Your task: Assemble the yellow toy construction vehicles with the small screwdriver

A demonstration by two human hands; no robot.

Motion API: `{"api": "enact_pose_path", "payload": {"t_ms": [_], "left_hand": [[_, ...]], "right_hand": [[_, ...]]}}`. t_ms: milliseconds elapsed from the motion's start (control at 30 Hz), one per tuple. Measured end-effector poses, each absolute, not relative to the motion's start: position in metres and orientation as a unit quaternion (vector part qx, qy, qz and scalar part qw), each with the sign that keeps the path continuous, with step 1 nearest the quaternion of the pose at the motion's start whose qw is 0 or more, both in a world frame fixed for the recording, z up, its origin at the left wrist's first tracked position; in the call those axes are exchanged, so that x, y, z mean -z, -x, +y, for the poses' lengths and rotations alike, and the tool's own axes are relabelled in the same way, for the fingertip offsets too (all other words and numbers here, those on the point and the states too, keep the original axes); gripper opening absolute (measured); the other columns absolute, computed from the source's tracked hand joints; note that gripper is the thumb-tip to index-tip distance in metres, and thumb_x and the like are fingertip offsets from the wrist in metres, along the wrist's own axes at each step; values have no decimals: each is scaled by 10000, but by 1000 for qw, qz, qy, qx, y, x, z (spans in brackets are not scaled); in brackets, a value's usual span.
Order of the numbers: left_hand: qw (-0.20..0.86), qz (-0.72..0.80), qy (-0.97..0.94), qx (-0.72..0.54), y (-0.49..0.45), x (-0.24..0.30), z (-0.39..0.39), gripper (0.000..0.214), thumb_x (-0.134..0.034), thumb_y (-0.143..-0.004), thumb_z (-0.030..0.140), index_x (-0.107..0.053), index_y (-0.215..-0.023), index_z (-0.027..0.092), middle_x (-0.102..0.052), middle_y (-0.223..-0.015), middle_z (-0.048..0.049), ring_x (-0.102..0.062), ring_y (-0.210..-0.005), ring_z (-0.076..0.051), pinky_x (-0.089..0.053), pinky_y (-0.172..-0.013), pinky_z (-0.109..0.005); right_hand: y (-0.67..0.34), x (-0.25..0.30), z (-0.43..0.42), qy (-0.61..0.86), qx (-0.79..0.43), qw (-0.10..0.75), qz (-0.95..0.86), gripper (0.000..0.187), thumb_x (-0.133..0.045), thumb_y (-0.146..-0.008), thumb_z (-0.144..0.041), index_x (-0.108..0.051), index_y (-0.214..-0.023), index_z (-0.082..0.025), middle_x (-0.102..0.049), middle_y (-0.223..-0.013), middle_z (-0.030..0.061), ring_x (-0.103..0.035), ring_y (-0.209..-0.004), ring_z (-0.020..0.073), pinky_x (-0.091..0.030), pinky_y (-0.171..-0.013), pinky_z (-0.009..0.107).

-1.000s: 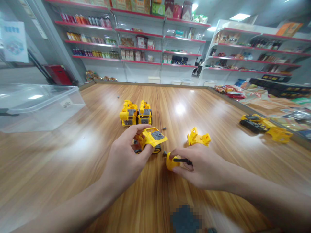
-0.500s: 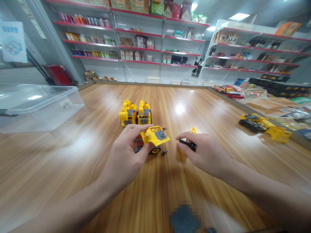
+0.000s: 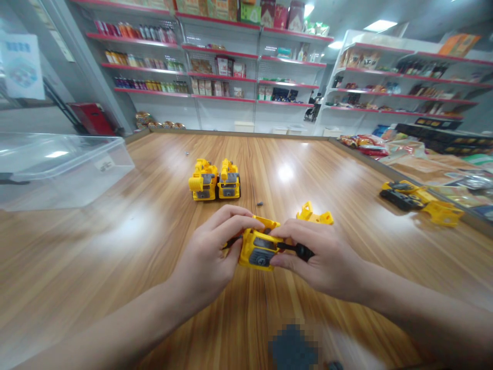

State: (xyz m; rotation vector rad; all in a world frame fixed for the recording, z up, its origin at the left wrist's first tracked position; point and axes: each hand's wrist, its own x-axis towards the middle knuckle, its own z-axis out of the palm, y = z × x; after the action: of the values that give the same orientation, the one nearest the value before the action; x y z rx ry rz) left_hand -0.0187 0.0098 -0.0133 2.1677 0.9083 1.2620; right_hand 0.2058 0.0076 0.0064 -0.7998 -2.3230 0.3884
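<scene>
Bench (image 3: 215, 329) is filling the lower frame. Just below the centre, the left hand (image 3: 208, 252) is pinching a yellow toy truck (image 3: 260, 252) by its left side, between thumb and fingers. The right hand (image 3: 323, 252) is gripping a black tool (image 3: 302, 251) while its thumb and finger are pinching the truck's right edge. Behind that hand, a loose yellow part (image 3: 314, 213) is lying partly hidden. A small grey piece (image 3: 260, 204) is lying beyond the truck. Another yellow toy (image 3: 412, 198) is resting at the right. Two yellow vehicles (image 3: 229, 191) are standing side by side, left of centre. A clear box (image 3: 77, 174) is sitting at the left. Red-edged shelves (image 3: 223, 98) are holding bottles (image 3: 148, 85) across the top.
</scene>
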Motion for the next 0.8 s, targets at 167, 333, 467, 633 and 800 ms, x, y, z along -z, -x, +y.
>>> {"api": "enact_pose_path", "payload": {"t_ms": [167,333,467,633,800], "left_hand": [[207,370,-776,-467,19,9,9,407,-514,-869,31,-545,-1203,260,-598,-1151,-28,-586,-1081,-179,-514,-949,-352],[91,472,-780,-401,25,7,15,480,-463,-781,-32,-551,-1192,200,-600,-1168,-51,-548,-1132,-215,-436,-1029,-408],[62,512,-797,-315,27,14,21,531,-488,-714,-10,-553,-1214,156,-577,-1223,-83,-511,-1169,-254,-412,-1057,-421],[42,523,-814,-250,27,23,22,438,-521,-774,105,-556,-1209,134,-566,-1242,-112,-488,-1188,-284,-406,-1054,-442],[44,532,-817,-218,26,19,17,313,-546,-777,169,-548,-1089,150,-596,-1113,-108,-520,-1092,-297,-442,-972,-466]], "right_hand": [[-206,-6,6,337,-114,339,-871,214,-719,-835,-242,-621,-990,-132,-663,-854,25,-598,-730,122,-431,-657,232],[-206,-8,7,426,-113,333,-834,176,-682,-862,-329,-653,-935,-172,-685,-811,0,-594,-678,125,-400,-619,246],[-207,-8,9,466,-132,300,-822,247,-635,-884,-440,-664,-847,-197,-659,-722,-25,-554,-619,117,-356,-574,249],[-207,-4,11,461,-157,216,-846,379,-639,-842,-561,-648,-759,-191,-629,-691,-20,-545,-630,120,-344,-580,253],[-207,-5,9,486,-123,171,-848,494,-598,-798,-677,-628,-720,-191,-619,-658,-11,-525,-596,126,-313,-555,262]]}}
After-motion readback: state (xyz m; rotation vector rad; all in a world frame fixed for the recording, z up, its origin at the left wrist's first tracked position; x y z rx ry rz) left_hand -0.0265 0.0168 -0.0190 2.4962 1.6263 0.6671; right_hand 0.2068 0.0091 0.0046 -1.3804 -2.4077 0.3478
